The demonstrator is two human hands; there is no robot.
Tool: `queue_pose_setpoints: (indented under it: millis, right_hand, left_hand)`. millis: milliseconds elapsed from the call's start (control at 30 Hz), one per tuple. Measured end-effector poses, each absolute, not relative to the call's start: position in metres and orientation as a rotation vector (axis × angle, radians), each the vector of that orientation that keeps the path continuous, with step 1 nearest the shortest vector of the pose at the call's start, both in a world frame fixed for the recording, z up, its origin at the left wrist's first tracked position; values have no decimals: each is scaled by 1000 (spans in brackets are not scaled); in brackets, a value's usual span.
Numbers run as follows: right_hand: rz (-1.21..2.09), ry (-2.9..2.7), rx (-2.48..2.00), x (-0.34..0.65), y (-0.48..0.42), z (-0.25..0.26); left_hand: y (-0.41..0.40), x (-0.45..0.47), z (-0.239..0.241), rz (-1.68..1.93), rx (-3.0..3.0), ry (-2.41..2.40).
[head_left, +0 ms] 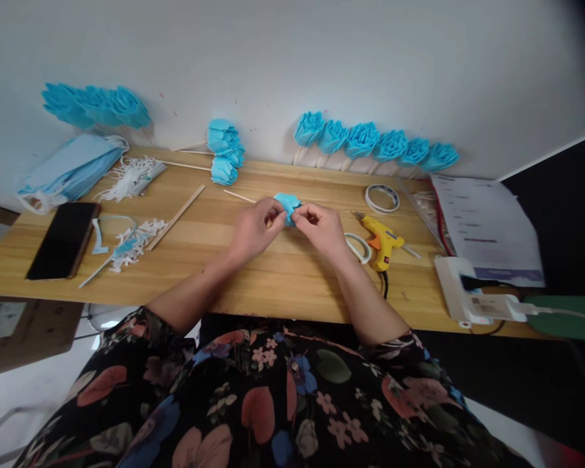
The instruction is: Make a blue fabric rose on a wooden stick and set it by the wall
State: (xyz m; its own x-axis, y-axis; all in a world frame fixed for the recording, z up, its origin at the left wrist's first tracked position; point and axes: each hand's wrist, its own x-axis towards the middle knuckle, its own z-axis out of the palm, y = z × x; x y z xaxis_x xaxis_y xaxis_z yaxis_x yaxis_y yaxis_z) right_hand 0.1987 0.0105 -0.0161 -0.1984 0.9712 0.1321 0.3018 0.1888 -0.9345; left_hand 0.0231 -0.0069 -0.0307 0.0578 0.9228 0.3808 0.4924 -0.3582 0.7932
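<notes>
My left hand (254, 227) and my right hand (322, 227) meet over the middle of the wooden table (273, 279), both pinched on a small blue paper flower (287, 203) with a thin wooden stick (238, 195) running out to its left. The fingers of both hands are curled round the flower's base. Finished blue flowers lean on the wall: a row of several (370, 140) at the right, a cluster (224, 149) in the middle, and more (95, 105) at the far left.
A yellow glue gun (383, 239) and two tape rolls (381, 197) (359, 246) lie right of my hands. A black phone (63, 239), blue face masks (68, 168), white ear-loop scraps (131, 177) and sticks (175, 218) lie left. Papers (487, 227) and a power strip (461, 292) sit far right.
</notes>
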Motion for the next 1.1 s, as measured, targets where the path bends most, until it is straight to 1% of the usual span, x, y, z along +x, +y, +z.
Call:
queue_pose_setpoints:
  millis: [533,867,1100]
  right_hand:
    - [996,-1667,-1242,199,12,-20]
    - [994,-1624,-1243,201,15,-18]
    - [1005,-1647,-1244,199,13,-17]
  left_hand:
    - [-5,24,-31,1206,1889,1424]
    - [-3,22,-26,1316,1818,1329]
    - [-6,23,-28,1189,1930,1445]
